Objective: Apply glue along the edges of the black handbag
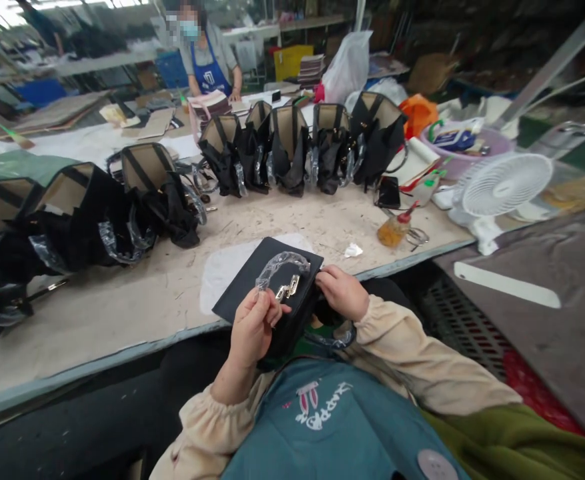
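A black handbag lies at the table's front edge, partly on a white sheet. Its curved handle is wrapped in clear plastic, and a gold clasp shows beside it. My left hand is closed, thumb and fingers pinching the near end of the wrapped handle. At the bag's right edge, my right hand is closed with its fingertips on the black border. A second plastic-wrapped handle hangs below, near my lap. The bag's lower side is hidden by my left hand and the table edge.
Several unfinished black bags stand along the table, more to the left. A bottle of amber liquid, scissors, crumpled paper and a white fan are at right. A person in a blue apron stands across.
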The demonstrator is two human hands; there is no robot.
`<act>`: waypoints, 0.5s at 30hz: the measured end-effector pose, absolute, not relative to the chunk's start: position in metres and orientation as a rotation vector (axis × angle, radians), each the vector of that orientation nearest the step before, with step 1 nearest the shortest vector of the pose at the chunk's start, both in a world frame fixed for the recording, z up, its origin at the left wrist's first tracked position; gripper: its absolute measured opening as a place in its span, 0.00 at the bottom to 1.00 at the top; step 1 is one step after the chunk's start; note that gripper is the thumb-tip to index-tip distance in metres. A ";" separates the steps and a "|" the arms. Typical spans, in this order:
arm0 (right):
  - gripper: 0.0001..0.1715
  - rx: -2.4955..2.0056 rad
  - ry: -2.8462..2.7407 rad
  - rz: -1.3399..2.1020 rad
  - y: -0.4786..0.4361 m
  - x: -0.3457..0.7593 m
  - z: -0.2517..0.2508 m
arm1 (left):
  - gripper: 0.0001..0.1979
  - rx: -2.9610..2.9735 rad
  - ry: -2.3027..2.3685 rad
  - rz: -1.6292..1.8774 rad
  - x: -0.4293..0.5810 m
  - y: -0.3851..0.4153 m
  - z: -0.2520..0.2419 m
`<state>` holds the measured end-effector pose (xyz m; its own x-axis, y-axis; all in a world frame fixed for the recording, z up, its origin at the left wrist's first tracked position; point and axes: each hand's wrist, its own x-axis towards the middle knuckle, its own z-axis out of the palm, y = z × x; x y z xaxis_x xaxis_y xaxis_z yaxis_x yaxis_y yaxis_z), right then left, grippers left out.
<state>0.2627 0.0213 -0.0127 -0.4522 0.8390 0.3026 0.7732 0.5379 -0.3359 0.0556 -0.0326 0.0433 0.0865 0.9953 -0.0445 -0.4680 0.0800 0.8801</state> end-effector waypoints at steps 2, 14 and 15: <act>0.12 -1.335 -2.325 0.249 0.022 0.263 -0.015 | 0.15 0.832 0.826 1.278 0.060 -0.033 0.041; 0.22 -1.604 -1.867 0.500 0.020 0.250 -0.044 | 0.22 0.674 0.919 1.321 0.075 -0.035 0.020; 0.22 -1.574 -1.863 0.506 0.025 0.251 -0.051 | 0.24 0.664 0.933 1.312 0.074 -0.032 0.016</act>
<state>0.2511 0.0249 -0.0508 -0.0783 0.9718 0.2223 0.7255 0.2085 -0.6559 0.0735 -0.0325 0.0158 0.0002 0.9814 -0.1917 -0.5039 0.1657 0.8477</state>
